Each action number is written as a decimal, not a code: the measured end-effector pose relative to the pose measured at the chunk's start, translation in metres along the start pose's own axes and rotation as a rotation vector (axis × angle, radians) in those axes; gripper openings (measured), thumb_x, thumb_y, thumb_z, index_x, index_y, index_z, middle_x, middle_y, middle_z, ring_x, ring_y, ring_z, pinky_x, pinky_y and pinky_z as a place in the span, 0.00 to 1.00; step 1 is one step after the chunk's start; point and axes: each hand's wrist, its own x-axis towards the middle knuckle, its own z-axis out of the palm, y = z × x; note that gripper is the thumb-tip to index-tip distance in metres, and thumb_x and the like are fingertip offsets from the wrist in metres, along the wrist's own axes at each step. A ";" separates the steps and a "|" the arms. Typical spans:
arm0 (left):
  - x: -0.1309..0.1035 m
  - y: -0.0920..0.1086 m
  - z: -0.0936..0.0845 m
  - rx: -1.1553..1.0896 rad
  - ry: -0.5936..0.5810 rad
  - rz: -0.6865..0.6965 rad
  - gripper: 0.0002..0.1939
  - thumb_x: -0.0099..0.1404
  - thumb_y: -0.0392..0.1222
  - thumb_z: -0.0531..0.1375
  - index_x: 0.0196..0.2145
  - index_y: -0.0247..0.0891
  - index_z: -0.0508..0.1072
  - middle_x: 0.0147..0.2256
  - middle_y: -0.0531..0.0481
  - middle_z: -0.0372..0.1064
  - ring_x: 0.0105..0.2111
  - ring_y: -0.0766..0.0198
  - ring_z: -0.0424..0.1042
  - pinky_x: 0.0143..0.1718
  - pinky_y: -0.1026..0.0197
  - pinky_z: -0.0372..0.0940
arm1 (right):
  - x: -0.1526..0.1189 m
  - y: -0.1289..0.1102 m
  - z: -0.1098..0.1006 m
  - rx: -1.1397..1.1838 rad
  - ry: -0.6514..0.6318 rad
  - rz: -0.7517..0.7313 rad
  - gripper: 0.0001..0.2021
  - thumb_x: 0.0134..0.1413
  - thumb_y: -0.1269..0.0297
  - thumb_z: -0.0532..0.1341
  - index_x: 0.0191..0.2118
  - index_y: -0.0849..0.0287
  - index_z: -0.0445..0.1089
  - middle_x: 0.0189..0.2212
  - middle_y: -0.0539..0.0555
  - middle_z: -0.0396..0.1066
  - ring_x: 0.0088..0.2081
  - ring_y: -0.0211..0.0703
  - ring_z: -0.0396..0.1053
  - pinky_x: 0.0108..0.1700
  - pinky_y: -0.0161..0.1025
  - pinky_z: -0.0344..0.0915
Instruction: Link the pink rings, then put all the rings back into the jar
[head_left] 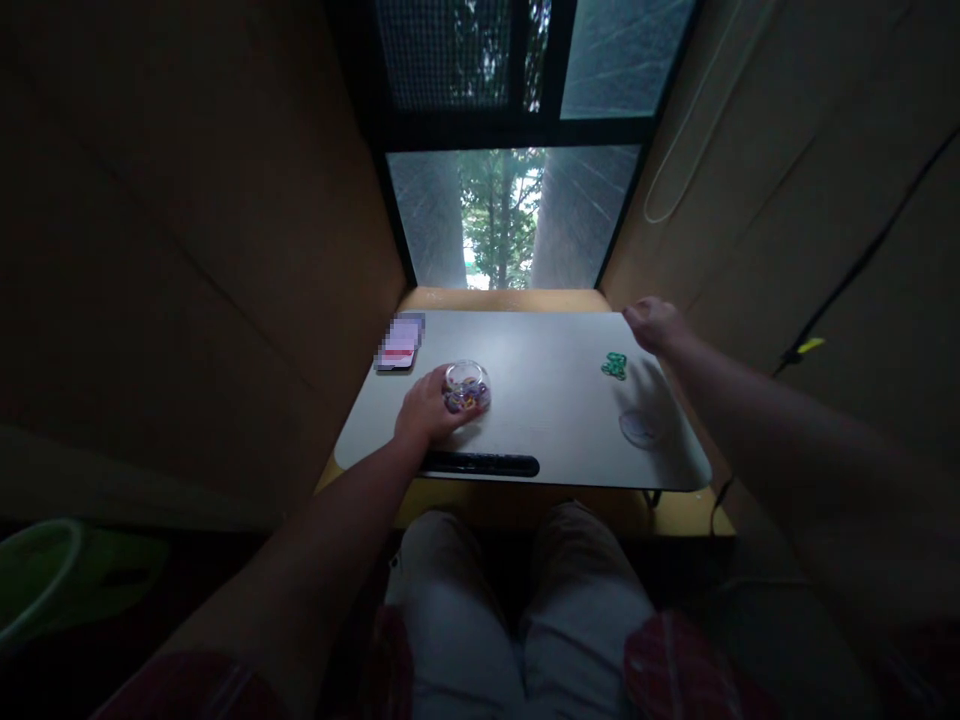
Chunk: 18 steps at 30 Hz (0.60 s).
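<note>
My left hand (426,408) is wrapped round the side of a small clear plastic jar (466,376) on the white table (544,365). Inside the jar lie several small coloured loops (466,397), mostly purple and yellow. Over at the table's far right corner, my right hand (654,324) is raised with its fingers pressed together; what they hold, if anything, is too small to make out. A small heap of green loops (615,365) lies on the table below and left of that hand. Nearer to me is a round clear lid (640,428), lying flat.
A phone-like flat object (400,342), partly pixelated, lies at the table's far left corner. A black slotted strip (480,464) runs along the front edge. Walls close in on both sides, with a window (501,215) ahead. A green basket (75,580) stands at lower left.
</note>
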 end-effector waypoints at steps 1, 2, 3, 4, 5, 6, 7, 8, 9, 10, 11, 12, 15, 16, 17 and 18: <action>0.000 -0.001 0.000 0.001 0.004 0.003 0.41 0.51 0.65 0.66 0.57 0.42 0.61 0.50 0.42 0.69 0.48 0.49 0.69 0.52 0.50 0.63 | -0.004 0.006 0.001 -0.073 0.010 0.092 0.31 0.65 0.44 0.45 0.61 0.63 0.59 0.56 0.70 0.63 0.55 0.60 0.62 0.55 0.57 0.58; 0.000 -0.001 0.001 -0.001 0.006 0.005 0.41 0.52 0.64 0.66 0.57 0.43 0.61 0.50 0.42 0.69 0.48 0.49 0.69 0.52 0.49 0.63 | -0.009 0.009 0.004 -0.130 -0.015 0.108 0.33 0.63 0.41 0.46 0.62 0.64 0.59 0.57 0.70 0.62 0.56 0.61 0.61 0.56 0.55 0.58; 0.000 -0.001 0.001 -0.004 0.004 0.007 0.41 0.52 0.64 0.66 0.57 0.43 0.61 0.50 0.43 0.69 0.49 0.49 0.69 0.52 0.49 0.64 | -0.014 0.011 0.009 -0.183 -0.042 0.105 0.35 0.62 0.39 0.48 0.62 0.64 0.59 0.58 0.70 0.62 0.57 0.60 0.60 0.56 0.53 0.57; 0.000 -0.001 0.000 -0.007 0.001 0.010 0.40 0.52 0.64 0.66 0.57 0.44 0.61 0.50 0.43 0.69 0.49 0.49 0.69 0.52 0.49 0.64 | -0.019 0.011 0.014 -0.207 -0.070 0.086 0.37 0.60 0.38 0.50 0.62 0.64 0.59 0.59 0.69 0.62 0.57 0.60 0.60 0.56 0.52 0.57; 0.001 -0.001 0.000 -0.009 0.001 0.013 0.40 0.52 0.63 0.66 0.57 0.44 0.61 0.51 0.43 0.69 0.49 0.50 0.69 0.52 0.49 0.64 | -0.024 0.009 0.020 -0.226 -0.098 0.064 0.38 0.58 0.37 0.53 0.62 0.63 0.60 0.58 0.68 0.62 0.57 0.59 0.61 0.56 0.50 0.57; 0.001 -0.001 0.000 -0.010 0.001 0.015 0.40 0.52 0.63 0.66 0.57 0.44 0.61 0.51 0.43 0.68 0.49 0.50 0.69 0.52 0.49 0.64 | -0.028 0.007 0.027 -0.267 -0.142 0.038 0.38 0.56 0.36 0.54 0.62 0.62 0.60 0.58 0.67 0.63 0.56 0.57 0.61 0.56 0.48 0.58; 0.001 0.000 0.000 -0.009 0.004 0.016 0.40 0.52 0.64 0.66 0.57 0.44 0.61 0.51 0.43 0.68 0.49 0.50 0.69 0.52 0.49 0.64 | -0.031 0.005 0.032 -0.284 -0.155 0.022 0.39 0.55 0.35 0.55 0.62 0.60 0.60 0.57 0.66 0.64 0.56 0.57 0.62 0.55 0.48 0.58; 0.001 0.000 -0.001 -0.007 0.005 0.017 0.40 0.52 0.64 0.66 0.57 0.44 0.62 0.51 0.43 0.69 0.49 0.50 0.69 0.52 0.49 0.64 | -0.035 0.002 0.038 -0.306 -0.153 0.008 0.40 0.53 0.34 0.56 0.61 0.60 0.61 0.56 0.66 0.64 0.55 0.58 0.62 0.55 0.48 0.58; 0.001 0.000 -0.001 -0.004 0.005 0.018 0.40 0.52 0.64 0.66 0.57 0.43 0.62 0.51 0.43 0.69 0.49 0.50 0.69 0.52 0.49 0.64 | -0.037 -0.001 0.042 -0.344 -0.138 -0.001 0.40 0.52 0.32 0.55 0.61 0.59 0.61 0.55 0.66 0.64 0.54 0.59 0.62 0.54 0.48 0.59; 0.001 0.000 -0.001 -0.001 0.005 0.018 0.40 0.52 0.64 0.66 0.57 0.43 0.62 0.51 0.43 0.69 0.49 0.50 0.69 0.52 0.49 0.64 | -0.040 -0.004 0.045 -0.374 -0.117 -0.005 0.40 0.52 0.32 0.54 0.60 0.60 0.62 0.54 0.67 0.64 0.54 0.59 0.62 0.53 0.48 0.59; 0.001 0.000 -0.001 0.002 0.006 0.016 0.40 0.52 0.64 0.66 0.57 0.42 0.62 0.50 0.43 0.69 0.49 0.50 0.70 0.52 0.49 0.64 | -0.042 -0.007 0.048 -0.405 -0.103 -0.006 0.39 0.54 0.33 0.53 0.59 0.61 0.62 0.53 0.67 0.64 0.53 0.59 0.62 0.53 0.48 0.59; 0.001 0.000 -0.001 0.006 0.007 0.014 0.40 0.52 0.63 0.66 0.57 0.42 0.62 0.50 0.42 0.69 0.49 0.50 0.70 0.52 0.49 0.64 | -0.043 -0.010 0.049 -0.433 -0.097 -0.001 0.37 0.56 0.35 0.52 0.58 0.62 0.63 0.53 0.67 0.64 0.53 0.59 0.62 0.53 0.48 0.59; 0.001 -0.001 0.000 0.005 0.016 0.014 0.40 0.52 0.63 0.66 0.57 0.43 0.62 0.51 0.43 0.69 0.50 0.50 0.70 0.53 0.49 0.64 | -0.048 -0.018 0.053 -0.474 -0.097 0.013 0.29 0.63 0.43 0.48 0.54 0.64 0.66 0.53 0.68 0.62 0.53 0.57 0.62 0.51 0.47 0.60; 0.001 -0.001 0.000 0.002 0.018 0.015 0.40 0.52 0.63 0.66 0.57 0.43 0.62 0.51 0.43 0.69 0.50 0.50 0.70 0.53 0.49 0.64 | -0.049 -0.021 0.055 -0.481 -0.087 0.013 0.26 0.65 0.47 0.47 0.54 0.64 0.66 0.53 0.68 0.62 0.52 0.57 0.63 0.50 0.46 0.61; 0.001 -0.001 -0.001 -0.001 0.018 0.016 0.40 0.52 0.63 0.66 0.57 0.44 0.62 0.51 0.43 0.69 0.50 0.50 0.70 0.53 0.49 0.64 | -0.051 -0.023 0.056 -0.486 -0.076 0.012 0.24 0.66 0.50 0.47 0.53 0.64 0.66 0.53 0.68 0.63 0.51 0.56 0.64 0.48 0.45 0.62; 0.001 0.000 -0.001 -0.004 0.016 0.017 0.40 0.52 0.64 0.66 0.57 0.44 0.62 0.51 0.44 0.69 0.49 0.50 0.70 0.52 0.49 0.64 | -0.052 -0.024 0.058 -0.489 -0.064 0.012 0.22 0.66 0.53 0.46 0.53 0.63 0.66 0.52 0.67 0.64 0.50 0.55 0.65 0.47 0.45 0.62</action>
